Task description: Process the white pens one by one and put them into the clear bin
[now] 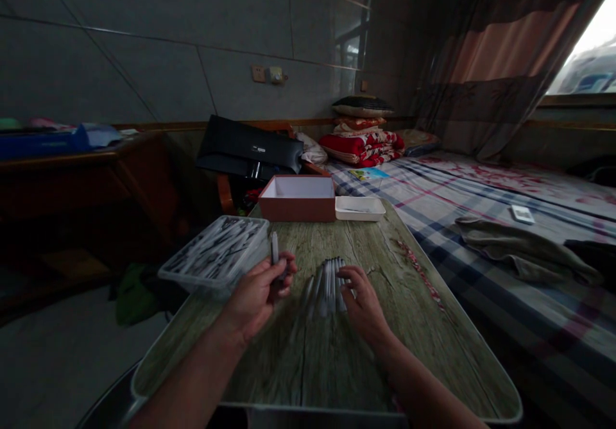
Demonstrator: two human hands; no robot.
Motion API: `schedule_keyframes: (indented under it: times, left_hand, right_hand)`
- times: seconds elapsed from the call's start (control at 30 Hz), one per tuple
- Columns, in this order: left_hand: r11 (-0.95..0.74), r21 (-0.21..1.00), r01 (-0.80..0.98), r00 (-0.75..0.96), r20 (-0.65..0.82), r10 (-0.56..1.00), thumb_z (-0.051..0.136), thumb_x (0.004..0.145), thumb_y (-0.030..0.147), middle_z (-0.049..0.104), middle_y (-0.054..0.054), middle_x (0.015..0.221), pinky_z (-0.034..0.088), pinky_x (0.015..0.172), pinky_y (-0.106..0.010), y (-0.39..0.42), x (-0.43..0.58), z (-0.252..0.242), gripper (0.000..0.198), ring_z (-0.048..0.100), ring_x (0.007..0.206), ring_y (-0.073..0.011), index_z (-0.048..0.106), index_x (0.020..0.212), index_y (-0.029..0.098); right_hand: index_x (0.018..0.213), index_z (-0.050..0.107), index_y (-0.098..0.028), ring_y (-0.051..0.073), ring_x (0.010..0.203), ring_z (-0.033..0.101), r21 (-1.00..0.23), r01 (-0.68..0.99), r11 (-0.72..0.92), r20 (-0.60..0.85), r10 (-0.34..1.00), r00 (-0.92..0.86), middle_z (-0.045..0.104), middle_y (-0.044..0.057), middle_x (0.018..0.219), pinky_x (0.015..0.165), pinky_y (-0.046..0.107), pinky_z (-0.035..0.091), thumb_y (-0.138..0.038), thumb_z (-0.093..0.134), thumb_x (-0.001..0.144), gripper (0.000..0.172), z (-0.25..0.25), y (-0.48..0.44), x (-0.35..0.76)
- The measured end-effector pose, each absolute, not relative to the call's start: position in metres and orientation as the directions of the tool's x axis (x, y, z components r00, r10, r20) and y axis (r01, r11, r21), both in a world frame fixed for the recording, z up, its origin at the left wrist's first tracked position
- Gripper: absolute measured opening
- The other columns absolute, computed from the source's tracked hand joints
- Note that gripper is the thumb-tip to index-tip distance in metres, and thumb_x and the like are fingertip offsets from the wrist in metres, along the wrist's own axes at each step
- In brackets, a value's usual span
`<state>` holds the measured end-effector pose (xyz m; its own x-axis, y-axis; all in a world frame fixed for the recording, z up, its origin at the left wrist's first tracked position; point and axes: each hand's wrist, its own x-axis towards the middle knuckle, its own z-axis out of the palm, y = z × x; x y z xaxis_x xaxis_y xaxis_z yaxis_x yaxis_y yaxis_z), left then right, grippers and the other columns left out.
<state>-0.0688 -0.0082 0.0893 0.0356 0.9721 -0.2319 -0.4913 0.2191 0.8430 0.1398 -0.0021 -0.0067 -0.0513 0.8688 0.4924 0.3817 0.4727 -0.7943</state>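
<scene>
My left hand (264, 288) is closed round a pen (274, 248), which stands upright with its upper end above the fingers. Several pens (329, 288) lie side by side in a row at the middle of the wooden table (356, 365). At the right edge of that row is my right hand (362, 297), its fingers curled over the pens; whether it grips one is not clear. To the left, a clear plastic container (262, 231) full of pens rests at the table's edge.
A brown box (297, 210) with a white inside stands open at the table's far end. Beside it is a small white tray (380, 210) with thin items inside. Behind leans a black monitor (255, 150). A bed (423, 192) runs along the right.
</scene>
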Motion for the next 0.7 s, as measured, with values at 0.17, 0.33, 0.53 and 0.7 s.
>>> schedule_keyframes:
  times: [0.17,0.33,0.53,0.7]
  left_hand:
    - [0.057,0.993,-0.106,-0.211,-0.078,0.974,0.059,0.074,0.009,0.061,-0.002,0.068,0.048,0.053,-0.019,0.016,-0.134,0.124,0.011,0.057,0.057,-0.0109,0.066,0.083,0.014]
    - [-0.007,0.955,0.296,-0.398,0.129,0.908,0.051,0.077,0.018,0.061,0.000,0.070,0.051,0.063,-0.025,0.056,-0.188,0.133,0.012,0.061,0.064,-0.0138,0.060,0.084,0.017]
    - [0.022,0.730,0.683,-0.358,0.308,0.882,0.044,0.081,0.021,0.065,-0.006,0.081,0.048,0.077,-0.037,0.082,-0.200,0.110,0.015,0.064,0.079,-0.0234,0.058,0.084,0.019]
    - [0.150,0.341,0.928,-0.284,0.385,0.878,0.042,0.084,0.031,0.065,-0.018,0.110,0.044,0.083,-0.044,0.084,-0.193,0.096,0.030,0.060,0.100,-0.0346,0.062,0.102,0.017]
  right_hand:
    - [0.100,0.059,-0.020,0.021,0.102,0.055,-0.796,0.384,0.468,0.484,0.873,-0.061,0.056,0.009,0.108,0.082,0.034,0.048,-0.006,0.044,0.078,0.031,-0.007,-0.003,0.139]
    - [0.099,0.059,-0.021,0.020,0.102,0.055,-0.777,0.415,0.474,0.489,0.869,-0.077,0.055,0.008,0.108,0.083,0.034,0.049,-0.005,0.044,0.077,0.030,-0.007,-0.003,0.138]
    - [0.100,0.058,-0.021,0.020,0.106,0.053,-0.770,0.428,0.473,0.485,0.870,-0.087,0.053,0.009,0.111,0.086,0.035,0.048,-0.005,0.043,0.079,0.030,-0.012,-0.001,0.141]
    - [0.100,0.058,-0.021,0.021,0.106,0.054,-0.778,0.420,0.468,0.477,0.874,-0.091,0.053,0.009,0.111,0.087,0.036,0.049,-0.004,0.043,0.076,0.033,-0.011,-0.002,0.142]
